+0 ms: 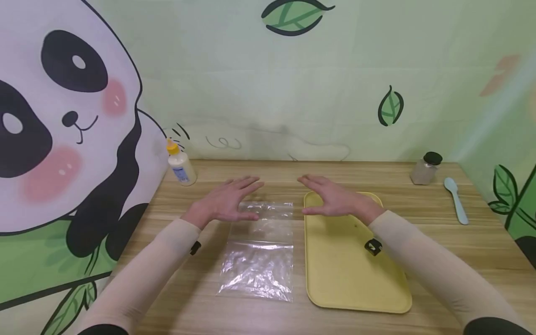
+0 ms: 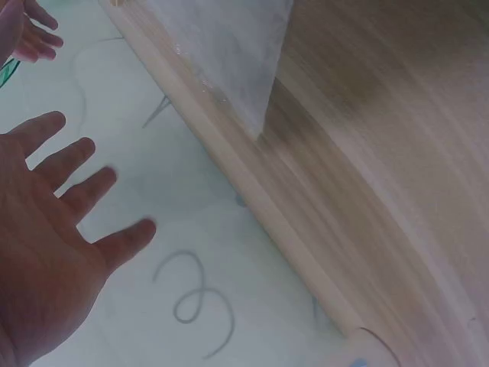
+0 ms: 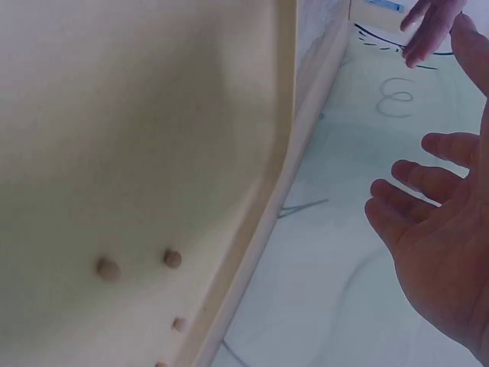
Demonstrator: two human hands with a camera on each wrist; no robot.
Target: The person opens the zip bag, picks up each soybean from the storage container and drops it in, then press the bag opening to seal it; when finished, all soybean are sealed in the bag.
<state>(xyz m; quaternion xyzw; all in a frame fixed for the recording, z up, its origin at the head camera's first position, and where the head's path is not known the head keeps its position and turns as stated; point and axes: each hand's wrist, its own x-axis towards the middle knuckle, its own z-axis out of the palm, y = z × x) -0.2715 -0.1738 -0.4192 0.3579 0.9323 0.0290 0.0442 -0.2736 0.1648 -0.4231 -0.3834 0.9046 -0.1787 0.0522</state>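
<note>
My left hand hovers by the upper left corner of a clear plastic bag, its fingers spread and nothing held. Over the far end of a yellow tray is my right hand, fingers straight and likewise holding nothing. The palms face each other with a gap between them. In the right wrist view several small brown round pieces show on the tray; the right arm hides part of that tray in the head view. The left wrist view catches the bag lying flat on the wooden table.
A white glue bottle with a yellow cap stands at the back left. At the back right are a small clear jar with a black lid and a pale blue spoon. A painted wall rises behind the table.
</note>
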